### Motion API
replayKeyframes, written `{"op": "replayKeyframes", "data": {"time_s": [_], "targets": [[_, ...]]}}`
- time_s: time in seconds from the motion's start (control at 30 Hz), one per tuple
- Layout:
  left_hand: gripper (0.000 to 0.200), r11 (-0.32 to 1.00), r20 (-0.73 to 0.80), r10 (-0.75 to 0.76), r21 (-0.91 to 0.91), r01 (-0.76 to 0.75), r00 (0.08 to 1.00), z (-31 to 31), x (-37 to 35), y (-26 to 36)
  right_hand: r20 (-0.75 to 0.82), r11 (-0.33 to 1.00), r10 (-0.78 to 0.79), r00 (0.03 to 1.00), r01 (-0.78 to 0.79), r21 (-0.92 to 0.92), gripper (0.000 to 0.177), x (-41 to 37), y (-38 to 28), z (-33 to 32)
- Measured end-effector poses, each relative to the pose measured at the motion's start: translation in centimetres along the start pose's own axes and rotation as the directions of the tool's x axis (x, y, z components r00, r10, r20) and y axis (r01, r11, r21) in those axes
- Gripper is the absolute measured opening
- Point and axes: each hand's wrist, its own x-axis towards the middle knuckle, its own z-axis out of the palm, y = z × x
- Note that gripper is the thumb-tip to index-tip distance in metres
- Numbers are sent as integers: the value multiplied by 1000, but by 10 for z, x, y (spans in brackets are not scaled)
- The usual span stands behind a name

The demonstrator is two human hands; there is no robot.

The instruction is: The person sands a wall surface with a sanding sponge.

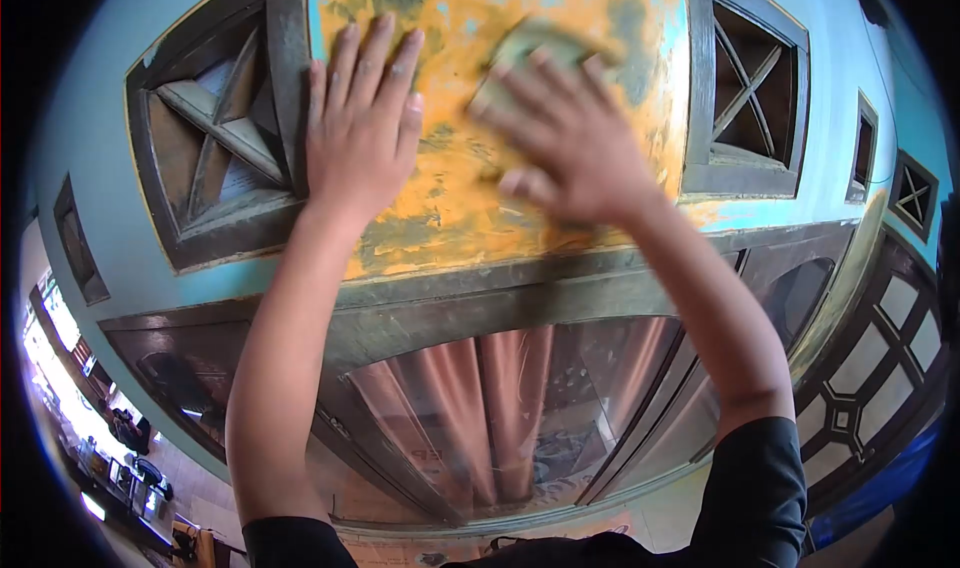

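Note:
My left hand (363,118) lies flat on the orange and grey patchy wall (450,198), its fingers spread and pointing up, close to the left wooden vent frame. To its right, my right hand (570,133) is blurred by motion, its fingers over a greenish-grey flat pad or sheet (535,43) that is pressed against the same wall. The pad shows above and to the left of the fingertips; the palm hides the rest.
Wooden vent frames with crossed slats stand left (222,128) and right (745,88) of the patch. Below runs a wooden beam (500,303) over a glass panel with pinkish curtains (480,398). A dark lattice door (860,398) is at the far right.

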Motion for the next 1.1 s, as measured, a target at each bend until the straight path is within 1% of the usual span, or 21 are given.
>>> {"op": "replayKeyframes", "data": {"time_s": [0.03, 0.07, 0.13, 0.17, 0.2, 0.23, 0.27, 0.3, 0.33, 0.4, 0.5, 0.53, 0.6, 0.7, 0.8, 0.83, 0.9, 0.93, 1.03, 1.07, 1.1], "targets": [[56, 1000, 22, -10, -7, 10, 1000, -2, -9, 5, -87, 992, 84, 993, -92, -88, 66, 9, 26, -5], [57, 999, 62, -10, -41, 13, 998, -4, -22, 13, -203, 985, 159, 966, -169, -32, 67, 18, 52, -2], [60, 994, 144, -3, -111, 19, 990, -12, -58, 34, -19, 931, 363, 931, -362, 46, 73, 38, 69, -23], [59, 994, 199, 43, -106, -22, 979, -15, -79, 38, -176, 936, 351, 920, -352, 29, 71, 38, 63, -8], [59, 993, 251, 83, -101, -59, 964, -19, -100, 42, -329, 941, 323, 887, -339, 9, 68, 43, 53, 9], [58, 991, 305, 118, -98, -92, 945, -21, -115, 42, -284, 948, 291, 913, -316, -43, 73, 45, 27, 7], [60, 993, 321, 107, -77, -87, 941, -23, -124, 40, -210, 973, 225, 951, -230, 3, 72, 41, 0, 4], [61, 995, 339, 102, -56, -88, 935, -25, -132, 35, -139, 992, 122, 983, -121, 21, 70, 35, -29, 5], [62, 994, 354, 105, -41, -97, 929, -27, -136, 30, -81, 996, 31, 996, -23, 88, 69, 26, -51, 11], [64, 997, 349, 72, -22, -69, 934, -28, -135, 23, -116, 979, -43, 992, 65, 193, 67, 24, -51, 17], [63, 1000, 319, 27, -11, -25, 947, -27, -136, 21, -263, 999, 50, 963, -50, 5, 66, 62, -12, 12], [65, 1000, 317, 18, -17, -13, 948, -27, -137, 23, -318, 988, 141, 937, -155, -18, 66, 79, -1, 15], [67, 1000, 300, -2, -23, 9, 954, -27, -137, 22, -155, 971, 230, 961, -236, -21, 76, 99, -3, 7], [70, 999, 306, -27, -16, 33, 952, -28, -141, 20, -240, 998, 63, 969, -61, 14, 65, 70, -56, 14], [73, 999, 286, -25, -19, 32, 958, -27, -145, 17, -145, 984, -66, 987, 88, 152, 67, 39, -63, 15], [73, 999, 257, -14, -34, 24, 966, -25, -145, 17, -154, 996, -12, 988, 26, 87, 66, 46, -44, 11], [73, 999, 273, -20, -22, 27, 962, -26, -144, 17, -266, 990, 138, 954, -139, 16, 67, 78, 11, 4], [73, 999, 286, -19, -22, 26, 958, -27, -145, 17, -318, 973, 213, 924, -229, -11, 68, 85, 23, 3], [73, 999, 287, -20, -21, 27, 958, -26, -144, 17, -373, 967, 216, 902, -250, -44, 70, 85, -1, 10], [72, 999, 286, -25, -21, 32, 958, -27, -145, 18, -269, 985, 161, 950, -170, -11, 72, 76, -24, 11], [72, 999, 294, -31, -18, 38, 955, -27, -145, 19, -227, 993, 107, 968, -90, 82, 71, 65, -51, 13]]}}
